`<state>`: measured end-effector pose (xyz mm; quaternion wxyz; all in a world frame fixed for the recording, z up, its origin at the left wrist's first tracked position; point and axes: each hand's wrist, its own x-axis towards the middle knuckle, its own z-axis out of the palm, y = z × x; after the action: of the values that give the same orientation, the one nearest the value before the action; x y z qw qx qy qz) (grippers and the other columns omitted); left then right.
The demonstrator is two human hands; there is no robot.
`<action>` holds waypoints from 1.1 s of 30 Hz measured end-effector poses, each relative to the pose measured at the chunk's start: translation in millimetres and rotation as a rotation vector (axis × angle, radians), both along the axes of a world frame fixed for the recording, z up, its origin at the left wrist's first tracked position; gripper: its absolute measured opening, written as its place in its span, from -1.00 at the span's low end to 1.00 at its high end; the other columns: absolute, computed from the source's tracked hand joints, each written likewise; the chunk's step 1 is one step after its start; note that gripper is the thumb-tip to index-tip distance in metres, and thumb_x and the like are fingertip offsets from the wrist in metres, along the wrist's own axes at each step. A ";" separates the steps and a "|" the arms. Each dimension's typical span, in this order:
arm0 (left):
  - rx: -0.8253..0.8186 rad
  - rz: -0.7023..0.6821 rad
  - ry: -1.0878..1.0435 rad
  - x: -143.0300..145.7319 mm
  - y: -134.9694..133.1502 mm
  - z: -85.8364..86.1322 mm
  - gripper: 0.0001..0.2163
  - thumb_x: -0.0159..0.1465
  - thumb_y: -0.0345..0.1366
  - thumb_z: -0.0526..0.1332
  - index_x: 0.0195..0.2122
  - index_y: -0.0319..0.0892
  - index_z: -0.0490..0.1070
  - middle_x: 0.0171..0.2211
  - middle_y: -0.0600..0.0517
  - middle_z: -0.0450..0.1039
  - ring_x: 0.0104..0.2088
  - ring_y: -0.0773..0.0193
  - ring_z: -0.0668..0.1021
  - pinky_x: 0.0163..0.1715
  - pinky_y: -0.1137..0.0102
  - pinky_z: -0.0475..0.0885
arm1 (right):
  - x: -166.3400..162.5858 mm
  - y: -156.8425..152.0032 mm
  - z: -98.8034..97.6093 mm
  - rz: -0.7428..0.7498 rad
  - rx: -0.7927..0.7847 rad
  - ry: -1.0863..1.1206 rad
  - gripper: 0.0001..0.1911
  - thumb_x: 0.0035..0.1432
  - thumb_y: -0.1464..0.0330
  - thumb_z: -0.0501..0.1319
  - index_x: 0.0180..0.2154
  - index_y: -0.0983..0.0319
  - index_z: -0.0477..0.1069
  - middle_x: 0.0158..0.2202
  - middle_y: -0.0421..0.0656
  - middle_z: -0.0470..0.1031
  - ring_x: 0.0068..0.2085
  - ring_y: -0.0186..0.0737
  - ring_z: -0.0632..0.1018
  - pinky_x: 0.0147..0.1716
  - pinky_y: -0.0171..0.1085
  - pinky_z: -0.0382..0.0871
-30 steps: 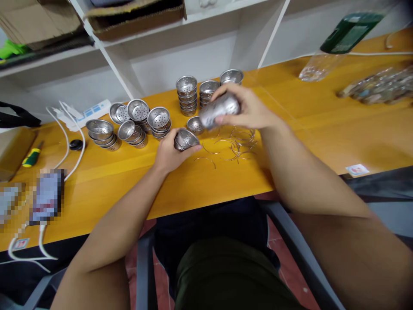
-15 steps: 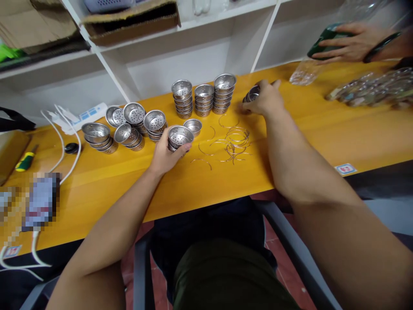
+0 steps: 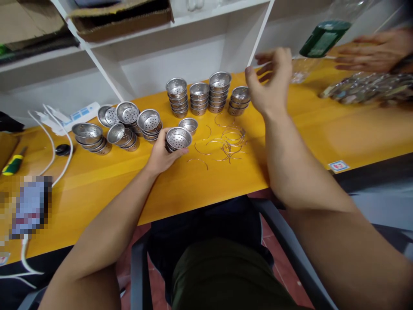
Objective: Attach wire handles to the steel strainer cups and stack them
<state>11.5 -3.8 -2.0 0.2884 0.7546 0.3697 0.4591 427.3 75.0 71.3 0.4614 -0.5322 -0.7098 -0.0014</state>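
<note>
My left hand (image 3: 161, 156) is closed around a perforated metal cup (image 3: 179, 138), its mouth facing up; at least one more cup seems nested under it. Raised above the table, my right hand (image 3: 272, 82) has its fingers apart and holds nothing. Just left of it stands a short stack of perforated cups (image 3: 239, 101). Three taller upright stacks, the nearest being a stack of cups (image 3: 220, 92), line up beside that one. A single cup (image 3: 188, 125) sits behind my left hand. Thin curved wires (image 3: 232, 140) lie loosely between my hands.
Tilted and leaning cup stacks (image 3: 124, 135) spread to the left, near a power strip (image 3: 82, 114) and white cables. A screwdriver (image 3: 13, 164) lies at far left. At right are a co-worker's hand (image 3: 377, 51), a green-labelled plastic bottle (image 3: 325, 38) and clear-wrapped items (image 3: 368, 88).
My right hand has let go of the short cup stack and lifted up, fingers opening. The co-worker's hand has come off the bottle. My left hand still holds its cup.
</note>
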 end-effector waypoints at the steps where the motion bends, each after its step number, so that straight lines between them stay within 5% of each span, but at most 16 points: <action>1: -0.004 0.013 -0.001 0.0 -0.4 0.4 -0.04 0.20 0.59 0.64 0.29 -0.04 0.46 0.18 -0.15 0.75 0.13 -0.02 0.82 0.17 0.13 0.77 | -18.1 -14.3 7.8 0.092 0.023 0.031 -0.07 0.42 -0.42 0.35 0.69 -0.63 0.19 0.35 -0.19 0.65 0.30 0.40 0.69 0.34 0.58 0.71; 3: -0.011 0.020 0.001 -0.5 -1.2 1.4 -0.02 0.18 0.62 0.63 0.28 -0.04 0.47 0.18 -0.15 0.76 0.12 -0.03 0.82 0.18 0.12 0.77 | -60.9 -42.3 15.1 0.409 -0.053 -0.002 -0.26 0.55 -0.21 0.37 0.63 -0.42 0.43 0.30 -0.15 0.68 0.10 0.26 0.76 0.20 0.45 0.78; 6: 0.005 -0.008 0.013 -2.8 -1.4 2.4 -0.03 0.21 0.63 0.60 0.30 -0.07 0.53 0.20 -0.17 0.77 0.18 -0.09 0.83 0.26 0.06 0.77 | -118.9 -69.6 5.5 0.885 -0.160 -0.218 0.04 0.39 0.11 0.55 0.77 -0.24 0.33 0.67 -0.07 0.44 0.50 0.38 0.62 0.54 0.42 0.63; 10: 0.032 -0.115 0.040 -5.5 -1.9 0.7 -0.01 0.21 0.63 0.61 0.34 -0.07 0.59 0.25 -0.23 0.77 0.30 -0.24 0.82 0.41 -0.10 0.74 | -139.4 -76.0 -3.5 1.016 -0.217 -0.243 -0.03 0.43 0.30 0.51 0.74 -0.24 0.37 0.57 -0.07 0.54 0.59 0.29 0.56 0.64 0.34 0.55; 15: -0.027 -0.126 0.074 -3.3 -7.1 -4.4 0.17 0.10 0.51 0.76 0.55 -0.02 0.41 0.45 -0.32 0.68 0.46 -0.30 0.77 0.48 -0.11 0.71 | -74.1 -87.4 31.9 0.724 -0.273 -0.100 -0.18 0.27 0.04 0.74 0.45 -0.04 0.59 0.42 0.05 0.62 0.41 0.41 0.64 0.52 0.36 0.60; 18: -0.044 -0.063 0.086 -3.0 -7.8 -5.7 0.06 0.16 0.27 0.81 0.52 -0.02 0.36 0.42 -0.26 0.68 0.40 -0.20 0.79 0.43 -0.01 0.74 | -18.0 -97.1 42.5 0.297 -0.320 0.002 -0.20 0.24 0.03 0.79 0.35 0.10 0.60 0.34 0.17 0.67 0.22 0.29 0.69 0.32 0.21 0.65; 22: -0.041 0.016 0.065 -3.4 -5.8 -3.0 -0.15 0.18 0.01 0.78 0.33 0.00 0.35 0.23 -0.13 0.74 0.19 -0.05 0.83 0.28 0.08 0.77 | 34.4 -95.7 29.4 -0.229 -0.684 -0.142 -0.28 0.38 0.17 0.74 0.39 0.32 0.64 0.15 0.26 0.72 -0.01 0.12 0.67 0.13 0.09 0.59; 28: 0.123 0.034 0.146 -2.9 -5.3 3.4 -0.27 0.25 -0.09 0.74 0.35 -0.02 0.47 0.36 -0.20 0.68 0.42 -0.17 0.72 0.55 -0.10 0.64 | 36.9 -72.4 4.2 -0.316 -0.773 -0.199 -0.17 0.53 0.33 0.60 0.65 0.46 0.48 0.46 0.51 0.53 -0.06 -0.01 0.54 0.29 0.00 0.51; 33: 0.073 -0.007 0.018 -4.6 -0.7 -7.4 -0.19 0.31 -0.01 0.72 0.44 -0.01 0.35 0.36 -0.20 0.67 0.36 -0.10 0.78 0.39 0.00 0.78 | 21.2 -78.2 5.6 -0.336 -0.786 -0.234 0.01 0.53 0.21 0.65 0.73 0.50 0.36 0.55 0.56 0.46 0.24 0.22 0.67 0.33 0.02 0.47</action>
<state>6.9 -4.6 -9.3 0.2590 0.7700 0.3525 0.4645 448.5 -3.2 76.9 0.1339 -0.7716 -0.6075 0.1331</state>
